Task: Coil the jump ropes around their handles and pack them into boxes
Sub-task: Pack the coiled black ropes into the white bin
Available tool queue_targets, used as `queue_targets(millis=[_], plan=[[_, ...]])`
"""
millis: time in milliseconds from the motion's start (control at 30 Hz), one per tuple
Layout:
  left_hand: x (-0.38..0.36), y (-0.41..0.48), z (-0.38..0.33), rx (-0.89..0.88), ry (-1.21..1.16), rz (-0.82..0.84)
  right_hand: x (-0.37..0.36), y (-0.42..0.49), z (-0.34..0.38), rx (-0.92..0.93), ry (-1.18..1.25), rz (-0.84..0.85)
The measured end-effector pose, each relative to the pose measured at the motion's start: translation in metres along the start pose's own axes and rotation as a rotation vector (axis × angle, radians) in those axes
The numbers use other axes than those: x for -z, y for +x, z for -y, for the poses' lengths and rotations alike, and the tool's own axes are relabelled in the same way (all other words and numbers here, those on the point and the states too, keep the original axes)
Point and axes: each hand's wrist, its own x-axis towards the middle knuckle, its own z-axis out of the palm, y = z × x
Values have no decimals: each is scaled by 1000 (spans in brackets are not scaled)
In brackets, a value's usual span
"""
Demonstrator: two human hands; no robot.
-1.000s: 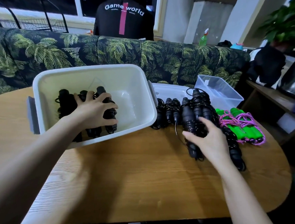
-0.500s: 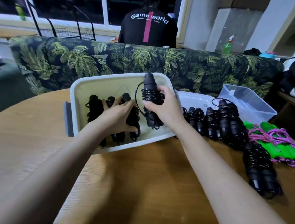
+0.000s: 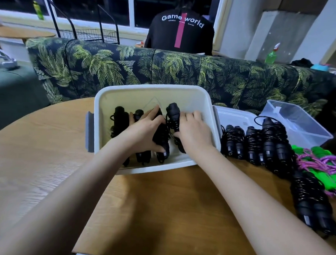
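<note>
1. Across the table (image 3: pixel 159 213) at 12 o'clock sits the white bin (image 3: pixel 145 90). Packed black bundles (image 3: pixel 118 123) stand side by side at its 9 o'clock side.
2. Left hand (image 3: pixel 143 133) lies over the bin's middle bundle (image 3: pixel 162 140). Fingers are close together, reaching toward 1 o'clock. The thumb hooks round the bundle's near end and holds it against its neighbours.
3. Right hand (image 3: pixel 194 133), at 3 o'clock of the left one, grips a black coiled jump rope (image 3: pixel 173 116). Fingers are curled round its wrapped middle, and the handle tip pokes up past the knuckles. The rope is inside the bin beside the middle bundle, not yet let go.
4. At the bin's 3 o'clock are a white lid (image 3: pixel 235 116) and a row of black coiled ropes (image 3: pixel 255 142), all unpacked. A clear box (image 3: pixel 298 121) sits at 2 o'clock. Green-handled ropes (image 3: pixel 323 159) with pink cord lie at the table's far 3 o'clock.
5. Step in hand, my call: seating this rope into the row.
   - Slide it down parallel to the others, tight against the middle bundle.
   - Use the left hand to brace the row so nothing topples.
   - Tuck the loose cord loop sticking out of the coil so it doesn't unwind.
   - Release only once it bottoms out.
6. Writing: "Game world" in white on a black shirt (image 3: pixel 180 31) behind the sofa (image 3: pixel 108 67), with a pink stripe through it. The small line beneath is unreadable. There is a faint triangle mark on the bin wall. No brand is legible on the ropes.
</note>
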Motion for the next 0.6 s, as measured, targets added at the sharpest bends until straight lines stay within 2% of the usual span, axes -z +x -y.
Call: queue_targets(millis=[133,267,333,400,500,533,600], plan=[[-2,0,3,-10,-43,-27,10,-20,-15,139,20,17],[0,1,4,-4,-67,-35,7,-65,-60,466,-75,-148],[2,2,0,19,-12,-31,-1,-79,-79,509,-127,-90],[1,4,-9,7,142,-102,-7,-82,-86,533,-115,-91],[-1,9,-22,-212,374,-352,-13,-80,-85,558,-62,-209],[-1,13,-27,-320,409,-395,-15,-78,-85,564,-43,-258],[-4,21,-34,-473,463,-374,-18,-76,-84,577,-13,-343]])
